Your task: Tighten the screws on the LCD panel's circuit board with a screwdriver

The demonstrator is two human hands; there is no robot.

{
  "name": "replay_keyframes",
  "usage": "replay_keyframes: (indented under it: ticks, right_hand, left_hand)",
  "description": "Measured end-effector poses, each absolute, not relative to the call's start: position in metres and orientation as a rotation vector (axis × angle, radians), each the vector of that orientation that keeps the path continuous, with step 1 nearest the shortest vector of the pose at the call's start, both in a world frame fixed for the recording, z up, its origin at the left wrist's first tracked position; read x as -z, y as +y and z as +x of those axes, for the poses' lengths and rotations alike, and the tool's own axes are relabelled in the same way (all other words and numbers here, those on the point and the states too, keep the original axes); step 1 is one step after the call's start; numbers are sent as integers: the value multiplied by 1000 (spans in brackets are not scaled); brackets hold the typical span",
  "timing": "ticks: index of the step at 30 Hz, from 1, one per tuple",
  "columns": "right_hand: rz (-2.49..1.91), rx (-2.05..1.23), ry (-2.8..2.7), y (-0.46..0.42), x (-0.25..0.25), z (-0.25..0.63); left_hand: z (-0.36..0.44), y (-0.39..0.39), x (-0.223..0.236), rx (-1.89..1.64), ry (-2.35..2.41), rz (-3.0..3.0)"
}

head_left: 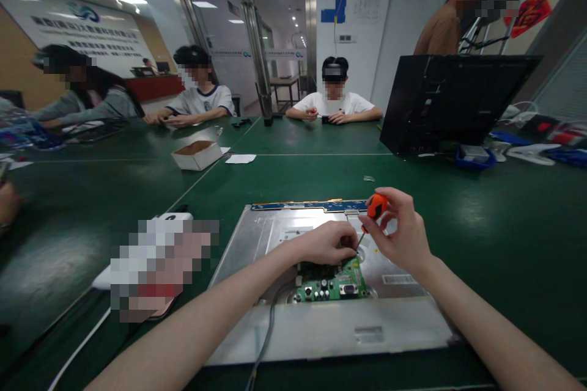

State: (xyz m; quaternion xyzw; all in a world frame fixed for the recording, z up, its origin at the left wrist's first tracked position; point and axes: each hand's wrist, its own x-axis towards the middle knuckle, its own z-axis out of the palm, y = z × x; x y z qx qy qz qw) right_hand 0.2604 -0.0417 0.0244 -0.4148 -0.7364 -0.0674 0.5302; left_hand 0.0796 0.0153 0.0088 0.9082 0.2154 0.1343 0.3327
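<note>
A carton (pixel 202 159) stands beyond the metal panel (pixel 413 324). The left hand (pixel 328 243), its grip impossible to tell, partly hides the circuit board (pixel 337 287); the right hand (pixel 404 235) clasps a screwdriver (pixel 377 204), tip near the board's far corner.

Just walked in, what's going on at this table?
A person's right hand holds an orange-handled screwdriver, tip angled down at the upper right of a green circuit board. The left hand has its fingers close to the tip. The board sits on a metal-backed panel on the table. Can't see any screw.
</note>
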Motion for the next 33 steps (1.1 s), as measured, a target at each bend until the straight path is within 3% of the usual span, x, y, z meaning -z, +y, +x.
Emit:
replay_keyframes:
  ticks: [33]
  right_hand:
    - [-939,161,-1854,-44,-33,258]
  left_hand:
    - [80,16,-9,-340,566,2344]
